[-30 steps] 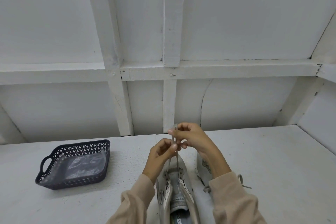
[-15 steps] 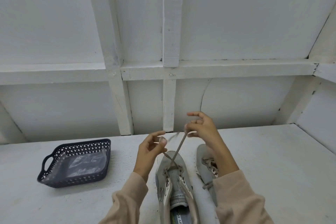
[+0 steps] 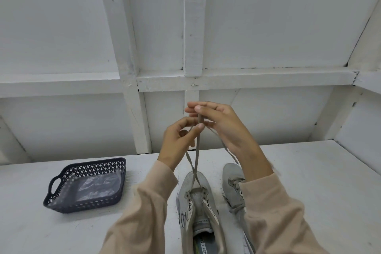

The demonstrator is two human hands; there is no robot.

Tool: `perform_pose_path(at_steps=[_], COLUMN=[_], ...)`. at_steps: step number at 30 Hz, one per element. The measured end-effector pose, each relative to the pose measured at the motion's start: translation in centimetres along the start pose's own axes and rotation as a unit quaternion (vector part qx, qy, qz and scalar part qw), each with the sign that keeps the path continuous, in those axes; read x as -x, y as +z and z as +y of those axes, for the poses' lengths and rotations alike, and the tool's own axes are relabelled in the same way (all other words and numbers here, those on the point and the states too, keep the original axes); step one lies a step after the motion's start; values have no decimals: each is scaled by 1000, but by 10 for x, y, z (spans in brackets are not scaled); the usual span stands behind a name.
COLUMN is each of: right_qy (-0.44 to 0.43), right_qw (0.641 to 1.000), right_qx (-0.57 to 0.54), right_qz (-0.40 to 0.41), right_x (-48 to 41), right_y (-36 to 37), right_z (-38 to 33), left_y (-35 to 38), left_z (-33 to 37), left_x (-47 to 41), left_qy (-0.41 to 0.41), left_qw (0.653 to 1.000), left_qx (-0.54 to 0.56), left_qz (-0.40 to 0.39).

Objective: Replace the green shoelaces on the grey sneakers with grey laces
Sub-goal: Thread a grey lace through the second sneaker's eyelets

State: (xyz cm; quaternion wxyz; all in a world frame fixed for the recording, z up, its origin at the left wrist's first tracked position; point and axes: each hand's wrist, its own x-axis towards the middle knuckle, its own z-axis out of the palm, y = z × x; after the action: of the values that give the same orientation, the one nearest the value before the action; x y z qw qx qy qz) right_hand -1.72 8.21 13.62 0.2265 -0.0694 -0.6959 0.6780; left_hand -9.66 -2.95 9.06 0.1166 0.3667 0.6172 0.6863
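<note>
Head view: left hand (image 3: pixel 179 140) and right hand (image 3: pixel 225 128) each pinch the grey lace (image 3: pixel 195 163); evening both ends above the sneaker (image 3: pixel 195 194) seems wise.

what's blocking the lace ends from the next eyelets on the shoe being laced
Nothing visible. The left hand and right hand pinch the grey lace above the sneaker; its strands cross over the toe into the front eyelets. The upper eyelets look bare. The second sneaker sits off to the right.

Grey sneaker (image 3: pixel 198 208), dark latticed basket (image 3: pixel 86 185)
</note>
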Motion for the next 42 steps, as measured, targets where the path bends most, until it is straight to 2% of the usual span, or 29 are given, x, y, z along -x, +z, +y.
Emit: perform_pose_path(at_steps=[3, 12, 18, 22, 26, 29, 32, 34, 36, 38, 40, 42], right_qy=[6, 21, 2, -12, -12, -5, -5, 0, 31, 85, 131, 162], right_qw=[1000, 977, 943, 934, 929, 934, 953, 972, 990, 996, 983, 964], right_qx=[-3, -146, -223, -224, -209, -180, -129, -86, -60, -27, 33, 76], right_qz=[15, 155, 245, 276, 305, 310, 275, 219, 125, -3, -122, -196], right_x=[0, -7, -9, -9, -9, -6, -2, 1, 7, 14, 21, 27], right_y=[-6, -49, -64, -68, -64, -65, -63, -55, -39, -19, 2, 21], right_z=[1, 26, 36, 40, 41, 43, 44, 44, 48, 60, 77, 93], left_y=[0, -32, -58, -70, -73, -77, -79, -76, -69, -58, -47, -39], left_z=[-6, -67, -110, -122, -128, -127, -114, -101, -89, -80, -73, -68], left_x=[2, 40, 69, 87, 97, 99, 94, 89, 83, 76, 71, 66], left_qy=[-9, -182, -258, -298, -306, -261, -212, -183, -164, -154, -151, -146], left_qw=[1000, 980, 961, 951, 948, 953, 946, 944, 947, 947, 938, 930], left_qx=[2, 15, -28, -31, -7, 47, 133, 182, 203, 229, 261, 284], left_qz=[15, 79, 93, 77, 88, 147, 206, 208, 185, 167, 170, 182])
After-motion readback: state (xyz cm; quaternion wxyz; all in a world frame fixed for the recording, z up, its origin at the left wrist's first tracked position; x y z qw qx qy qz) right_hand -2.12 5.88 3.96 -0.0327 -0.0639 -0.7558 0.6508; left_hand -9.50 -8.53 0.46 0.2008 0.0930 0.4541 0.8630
